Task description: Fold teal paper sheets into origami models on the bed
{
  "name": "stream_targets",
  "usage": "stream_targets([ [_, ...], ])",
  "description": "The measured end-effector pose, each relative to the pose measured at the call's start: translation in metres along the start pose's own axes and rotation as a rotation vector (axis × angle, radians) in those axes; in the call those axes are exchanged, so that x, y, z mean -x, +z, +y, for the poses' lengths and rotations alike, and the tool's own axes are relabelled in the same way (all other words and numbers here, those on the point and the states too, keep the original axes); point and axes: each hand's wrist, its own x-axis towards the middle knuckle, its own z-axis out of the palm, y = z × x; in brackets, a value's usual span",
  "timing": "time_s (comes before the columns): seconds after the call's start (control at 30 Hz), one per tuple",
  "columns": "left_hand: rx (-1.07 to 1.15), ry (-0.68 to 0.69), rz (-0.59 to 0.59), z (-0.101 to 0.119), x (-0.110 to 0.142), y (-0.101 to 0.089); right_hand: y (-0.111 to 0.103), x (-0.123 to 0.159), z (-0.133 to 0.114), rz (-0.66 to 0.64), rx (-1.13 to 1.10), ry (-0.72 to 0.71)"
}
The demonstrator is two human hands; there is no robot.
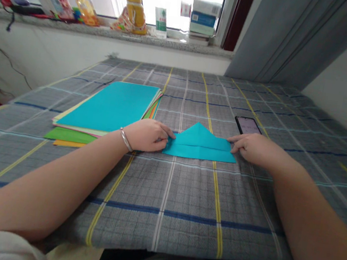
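Note:
A folded sheet of turquoise paper (200, 143) lies on the checked cloth in front of me. Its middle rises to a triangular peak, and a long flat band runs along its near edge. My left hand (148, 135), with a silver bangle on the wrist, grips the left end with curled fingers. At the opposite end, my right hand (251, 148) has its thumb and index finger closed on the paper's right edge. The undersides of both hands and some fingertips are hidden.
A stack of coloured paper (112, 104), turquoise on top, lies to the left. Beyond my right hand is a phone (247, 125). The checked cloth (190, 192) covers the surface. Bottles, snack packets and boxes stand on the windowsill (172, 44); a grey curtain (277, 37) hangs at right.

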Motion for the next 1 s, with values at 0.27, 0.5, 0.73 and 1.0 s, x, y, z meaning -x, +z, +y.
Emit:
stream_targets([
  [0.27, -0.029, -0.062, 0.074, 0.004, -0.004, 0.009, 0.006, -0.005, -0.013, 0.135, 0.021, 0.285],
  [0.5, 0.053, -0.007, 0.126, 0.010, -0.013, 0.022, 0.021, -0.016, -0.019, 0.287, -0.287, 0.327],
  [0.73, 0.013, -0.002, 0.014, 0.022, -0.019, 0.033, 0.025, -0.019, -0.029, 0.238, -0.440, 0.333],
  [1.0, -0.074, -0.107, 0.094, 0.026, -0.022, 0.030, 0.030, -0.021, -0.034, 0.137, -0.857, 0.423],
])
